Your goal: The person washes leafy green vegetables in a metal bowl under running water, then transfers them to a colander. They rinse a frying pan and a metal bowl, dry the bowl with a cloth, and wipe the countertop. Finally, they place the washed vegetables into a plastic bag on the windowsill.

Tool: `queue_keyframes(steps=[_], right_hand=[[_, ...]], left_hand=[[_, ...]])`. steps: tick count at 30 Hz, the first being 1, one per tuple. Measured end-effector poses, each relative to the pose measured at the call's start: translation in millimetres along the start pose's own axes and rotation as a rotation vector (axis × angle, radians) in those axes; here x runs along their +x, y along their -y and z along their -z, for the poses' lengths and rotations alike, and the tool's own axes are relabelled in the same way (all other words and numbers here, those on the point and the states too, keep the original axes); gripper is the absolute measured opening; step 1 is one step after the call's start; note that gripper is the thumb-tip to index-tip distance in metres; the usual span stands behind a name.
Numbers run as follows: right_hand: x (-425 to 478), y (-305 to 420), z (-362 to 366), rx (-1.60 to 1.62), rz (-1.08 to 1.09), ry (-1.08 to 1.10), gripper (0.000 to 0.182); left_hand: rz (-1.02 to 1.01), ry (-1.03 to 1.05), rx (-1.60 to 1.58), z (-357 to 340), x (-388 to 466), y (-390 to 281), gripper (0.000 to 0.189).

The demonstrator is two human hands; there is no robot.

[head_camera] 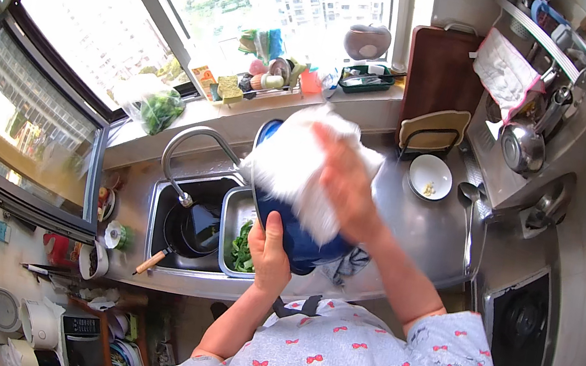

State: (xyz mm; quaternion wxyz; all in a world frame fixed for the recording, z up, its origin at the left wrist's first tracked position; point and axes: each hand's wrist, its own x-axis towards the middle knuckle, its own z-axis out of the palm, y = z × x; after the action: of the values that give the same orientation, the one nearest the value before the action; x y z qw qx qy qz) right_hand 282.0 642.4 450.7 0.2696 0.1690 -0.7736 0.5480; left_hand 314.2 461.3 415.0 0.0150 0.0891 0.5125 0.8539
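My left hand [268,254] grips the near rim of a blue bowl-like vessel [285,231], which is tilted on its side above the counter. With my right hand [347,186] I press a white cloth [297,155] against the vessel; the hand and cloth are blurred by motion. The cloth hides much of the vessel. Below and to the left, leafy greens [242,250] lie in a metal basin [227,230] at the sink's right side. A dark pan with a wooden handle [152,262] is in the sink [152,217] under the curved faucet [185,133].
A white bowl [430,177] with small pale pieces and a long-handled spoon [469,230] are on the steel counter at right. A striped cloth [347,265] lies near its front edge. Cutting boards [438,79] stand behind. An open window sash [27,138] reaches in at left.
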Motion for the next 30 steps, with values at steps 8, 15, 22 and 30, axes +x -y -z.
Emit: queue_keyframes(steps=[8, 15, 22, 30], right_hand=[[-83, -18, -46, -0.094, 0.039, -0.066, 0.060], [40, -6, 13, 0.087, -0.020, 0.092, 0.033], [2, -112, 36, 1.118, -0.643, 0.136, 0.043], [-93, -169, 58, 1.343, -0.932, 0.099, 0.050]], left_hand=[[-0.075, -0.105, -0.001, -6, 29, -28, 0.042], [-0.188, 0.420, 0.533, -1, 5, -23, 0.048], [0.033, 0.444, 0.305, -16, -34, -25, 0.039], [0.044, 0.473, 0.298, -29, -43, -3, 0.027]])
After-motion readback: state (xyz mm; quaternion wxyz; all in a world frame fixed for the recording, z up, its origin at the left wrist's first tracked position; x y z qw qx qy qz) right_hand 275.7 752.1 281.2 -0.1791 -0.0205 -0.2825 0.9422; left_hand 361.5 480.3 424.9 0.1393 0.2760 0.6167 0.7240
